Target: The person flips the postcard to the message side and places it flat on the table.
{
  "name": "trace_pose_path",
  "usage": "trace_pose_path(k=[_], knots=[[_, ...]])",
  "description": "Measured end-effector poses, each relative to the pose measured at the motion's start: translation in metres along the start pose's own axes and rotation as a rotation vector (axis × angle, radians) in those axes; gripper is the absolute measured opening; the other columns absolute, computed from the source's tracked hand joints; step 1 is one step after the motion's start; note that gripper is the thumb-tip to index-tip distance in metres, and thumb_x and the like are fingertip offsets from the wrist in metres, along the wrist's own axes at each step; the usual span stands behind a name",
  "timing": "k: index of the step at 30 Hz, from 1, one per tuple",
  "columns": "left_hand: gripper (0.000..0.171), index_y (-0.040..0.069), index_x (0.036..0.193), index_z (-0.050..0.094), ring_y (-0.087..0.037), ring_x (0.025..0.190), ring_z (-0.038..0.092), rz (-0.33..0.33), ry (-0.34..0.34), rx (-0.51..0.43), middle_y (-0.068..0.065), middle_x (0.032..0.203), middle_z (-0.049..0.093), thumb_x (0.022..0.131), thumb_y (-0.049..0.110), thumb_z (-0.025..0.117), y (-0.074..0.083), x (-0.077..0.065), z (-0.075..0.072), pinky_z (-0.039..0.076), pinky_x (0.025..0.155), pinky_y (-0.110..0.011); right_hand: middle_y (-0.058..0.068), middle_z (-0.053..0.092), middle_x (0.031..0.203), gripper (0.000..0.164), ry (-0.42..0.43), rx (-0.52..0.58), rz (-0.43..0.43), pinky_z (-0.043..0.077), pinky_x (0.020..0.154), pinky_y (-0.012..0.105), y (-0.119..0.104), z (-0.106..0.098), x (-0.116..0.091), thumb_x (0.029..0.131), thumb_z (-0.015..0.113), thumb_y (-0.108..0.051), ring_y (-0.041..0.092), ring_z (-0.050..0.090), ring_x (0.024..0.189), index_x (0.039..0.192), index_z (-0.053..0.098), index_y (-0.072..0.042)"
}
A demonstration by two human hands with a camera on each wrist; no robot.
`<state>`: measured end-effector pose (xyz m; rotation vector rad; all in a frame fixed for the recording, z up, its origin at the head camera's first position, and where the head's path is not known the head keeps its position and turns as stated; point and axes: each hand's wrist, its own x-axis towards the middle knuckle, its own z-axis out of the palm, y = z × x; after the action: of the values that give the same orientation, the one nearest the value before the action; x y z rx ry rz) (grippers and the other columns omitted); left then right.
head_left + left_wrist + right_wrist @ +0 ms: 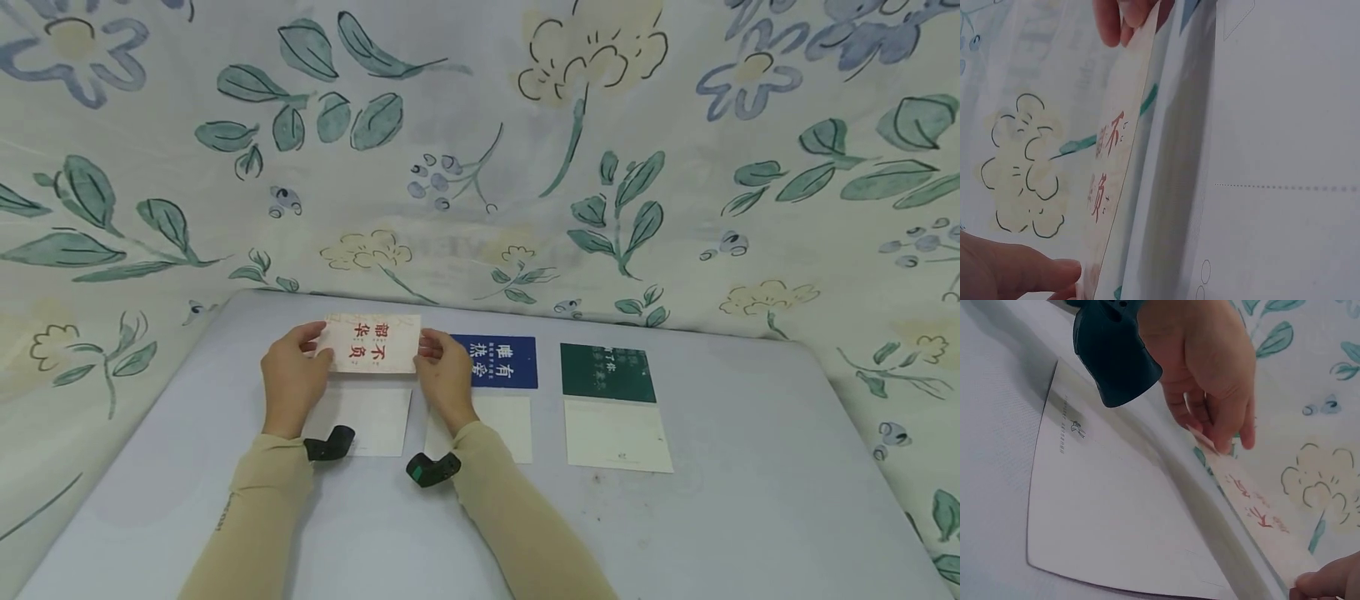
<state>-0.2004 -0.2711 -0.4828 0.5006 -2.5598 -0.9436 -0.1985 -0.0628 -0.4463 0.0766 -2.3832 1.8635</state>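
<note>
Both hands hold a cream postcard with red Chinese characters (372,345) by its short sides. My left hand (291,382) pinches the left edge between thumb and fingers, and my right hand (446,375) pinches the right edge. In both wrist views the postcard (1109,169) is tilted, raised off the table. A white card with a small printed drawing (1104,494) lies flat just below it, partly under the left forearm's side in the head view. Beneath the right wrist is another white card (512,429), partly covered.
Right of the hands lie a blue card with white characters (517,364) and a dark green card (607,373). A third white card (618,435) lies below the green one. A black camera is strapped to each wrist. Floral cloth (480,167) hangs behind the pale table (750,467).
</note>
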Motion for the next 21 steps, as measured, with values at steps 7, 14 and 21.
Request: trace_pose_path(k=[7, 14, 21], knots=[[0.045, 0.02, 0.134, 0.05, -0.025, 0.105, 0.051, 0.006, 0.019, -0.019, -0.006, 0.126, 0.056, 0.09, 0.018, 0.055, -0.0037, 0.0011, 0.0006, 0.048, 0.081, -0.042, 0.002, 0.066, 0.092, 0.033, -0.011, -0.006, 0.041, 0.049, 0.074, 0.016, 0.0027, 0.0003, -0.0013, 0.08, 0.066, 0.001, 0.008, 0.061, 0.084, 0.112, 0.065, -0.004], [0.044, 0.02, 0.134, 0.05, -0.023, 0.106, 0.05, -0.001, 0.042, -0.031, -0.004, 0.126, 0.055, 0.091, 0.025, 0.054, -0.0029, 0.0019, -0.0001, 0.047, 0.081, -0.04, 0.0, 0.066, 0.09, 0.034, -0.014, 0.005, 0.018, 0.049, 0.073, 0.017, 0.002, 0.0012, -0.0035, 0.08, 0.065, 0.002, 0.007, 0.06, 0.083, 0.112, 0.067, -0.007], [0.044, 0.02, 0.132, 0.052, -0.023, 0.108, 0.052, -0.003, 0.051, -0.059, -0.003, 0.128, 0.055, 0.089, 0.024, 0.057, -0.0004, 0.0037, -0.0014, 0.047, 0.082, -0.041, 0.0, 0.065, 0.091, 0.036, -0.009, -0.001, 0.014, 0.049, 0.072, 0.017, 0.0018, 0.0017, -0.0048, 0.079, 0.064, 0.001, 0.007, 0.06, 0.082, 0.114, 0.066, -0.007]])
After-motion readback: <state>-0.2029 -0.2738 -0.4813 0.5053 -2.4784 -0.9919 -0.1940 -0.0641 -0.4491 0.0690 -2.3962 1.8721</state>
